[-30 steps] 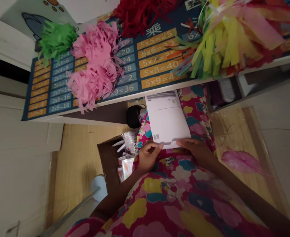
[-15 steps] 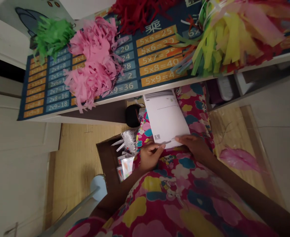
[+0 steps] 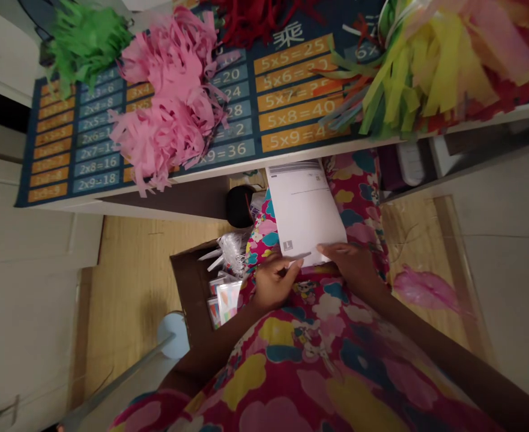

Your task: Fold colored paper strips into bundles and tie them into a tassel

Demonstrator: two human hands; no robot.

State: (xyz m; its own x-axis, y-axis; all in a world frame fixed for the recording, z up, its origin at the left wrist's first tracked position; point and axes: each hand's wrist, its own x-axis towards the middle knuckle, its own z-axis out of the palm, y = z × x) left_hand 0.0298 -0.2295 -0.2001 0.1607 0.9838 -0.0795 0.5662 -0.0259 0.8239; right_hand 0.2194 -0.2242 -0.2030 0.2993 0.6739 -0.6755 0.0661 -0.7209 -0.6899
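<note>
A white printed paper, seemingly a booklet or sheet, lies over my lap on the flowered dress. It has grey lines at its far end and a small grey square at its near left corner. My left hand is closed at that near edge, thumb and forefinger pinching it. A short, thin grey strip shows beside the left thumb; I cannot tell what it is. On the near right corner my right hand grips the paper, thumb on top, the other fingers partly hidden.
Across the front stands a desk with a multiplication-table mat. On it lie green, pink, red and multicoloured paper-strip tassels. An open brown box with plastic-wrapped things stands left; pink plastic lies right.
The view has shifted a little, so the desk and its tassels sit slightly higher and farther left. Both hands keep nearly the same hold at the paper's near edge.
</note>
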